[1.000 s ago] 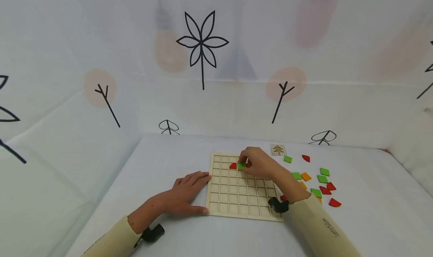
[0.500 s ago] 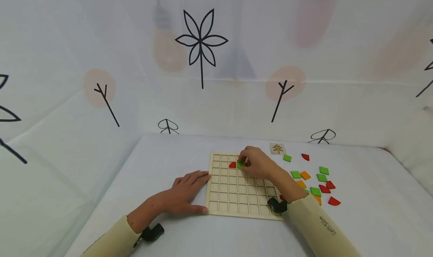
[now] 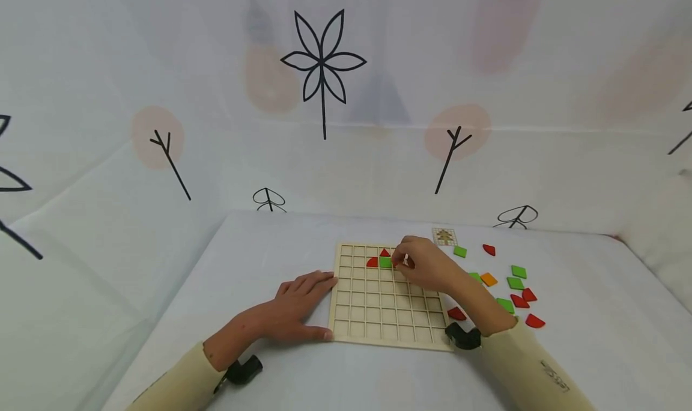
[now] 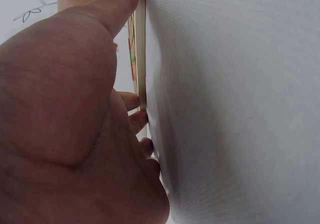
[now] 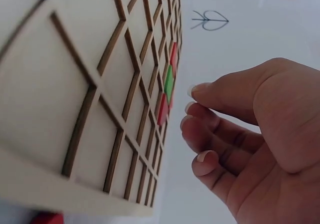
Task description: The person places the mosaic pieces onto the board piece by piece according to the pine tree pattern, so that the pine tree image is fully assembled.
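Observation:
A square wooden grid board [image 3: 357,315] lies on the white cloth. In its upper rows a green square tile [image 3: 385,262] sits in a cell, with a red triangle tile [image 3: 384,253] behind it and a red quarter-round tile [image 3: 372,262] to its left. Another red tile [image 5: 162,109] flanks the green one on the right, mostly behind my fingers in the head view. My right hand [image 3: 429,265] hovers over that corner, fingers loosely bent, holding nothing. My left hand [image 3: 294,309] rests flat by the board's left edge, fingertips and thumb touching it.
Loose green tiles [image 3: 519,271], red tiles [image 3: 535,321] and an orange tile [image 3: 489,279] are scattered right of the board. Beyond them lies a small pattern card [image 3: 445,237] showing a tree. A red tile [image 3: 456,313] lies by the board's right edge. White cloth [image 3: 162,68] rises behind.
My right hand has let go of the green square tile, now in its cell, and moved slightly right, uncovering the red triangle. My left hand stays put.

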Motion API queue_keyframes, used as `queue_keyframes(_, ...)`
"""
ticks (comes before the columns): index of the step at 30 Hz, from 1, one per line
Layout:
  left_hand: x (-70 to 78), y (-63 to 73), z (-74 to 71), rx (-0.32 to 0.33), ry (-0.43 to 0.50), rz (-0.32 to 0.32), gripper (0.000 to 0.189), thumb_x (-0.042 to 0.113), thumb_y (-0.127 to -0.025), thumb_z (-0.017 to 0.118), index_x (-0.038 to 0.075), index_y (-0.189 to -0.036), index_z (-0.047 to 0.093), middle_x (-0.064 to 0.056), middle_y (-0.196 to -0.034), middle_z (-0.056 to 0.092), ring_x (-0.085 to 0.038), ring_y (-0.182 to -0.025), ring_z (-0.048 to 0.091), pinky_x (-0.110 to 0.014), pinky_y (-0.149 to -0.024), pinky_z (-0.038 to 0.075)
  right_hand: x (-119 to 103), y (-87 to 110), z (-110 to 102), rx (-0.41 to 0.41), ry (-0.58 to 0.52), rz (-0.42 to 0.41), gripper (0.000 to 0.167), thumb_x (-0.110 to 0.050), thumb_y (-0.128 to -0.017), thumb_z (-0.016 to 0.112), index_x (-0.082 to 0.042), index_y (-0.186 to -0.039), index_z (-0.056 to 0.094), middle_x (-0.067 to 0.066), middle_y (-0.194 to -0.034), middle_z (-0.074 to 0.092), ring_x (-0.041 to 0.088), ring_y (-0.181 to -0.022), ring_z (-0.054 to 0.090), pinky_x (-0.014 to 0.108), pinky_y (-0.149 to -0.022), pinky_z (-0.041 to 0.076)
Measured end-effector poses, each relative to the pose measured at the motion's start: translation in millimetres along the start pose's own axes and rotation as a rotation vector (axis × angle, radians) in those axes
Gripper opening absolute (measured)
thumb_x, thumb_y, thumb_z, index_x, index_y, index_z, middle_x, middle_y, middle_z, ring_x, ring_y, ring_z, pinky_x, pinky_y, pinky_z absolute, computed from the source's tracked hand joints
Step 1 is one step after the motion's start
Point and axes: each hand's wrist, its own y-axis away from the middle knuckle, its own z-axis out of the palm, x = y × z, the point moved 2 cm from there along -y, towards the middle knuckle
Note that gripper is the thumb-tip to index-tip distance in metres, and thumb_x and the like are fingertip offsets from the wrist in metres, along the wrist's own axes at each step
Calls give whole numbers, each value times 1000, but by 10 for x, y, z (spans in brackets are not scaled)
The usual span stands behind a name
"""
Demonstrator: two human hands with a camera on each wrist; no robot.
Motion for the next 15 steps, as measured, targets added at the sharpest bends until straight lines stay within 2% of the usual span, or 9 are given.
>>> queue_keyframes(7, 5, -4, -6, -5, -4, -3, 103, 74, -94, 63, 25, -171, 16, 5, -176, 13, -25, -163, 10, -59, -120, 23, -38, 247, -81, -13, 34, 51, 10, -1, -96, 75, -9, -101, 78, -5, -95, 67, 11, -81, 57, 26, -72, 54)
queue_keyframes(15, -1, -4, -7, -3, -6, -1, 103, 74, -94, 63, 25, -172, 16, 6, -176, 13, -25, -162, 11, -59, -119, 24, 23, 528, -173, 7, 48, 81, 16, -1, -95, 75, -11, -107, 78, -4, -99, 69, 8, -80, 56, 25, -69, 52)
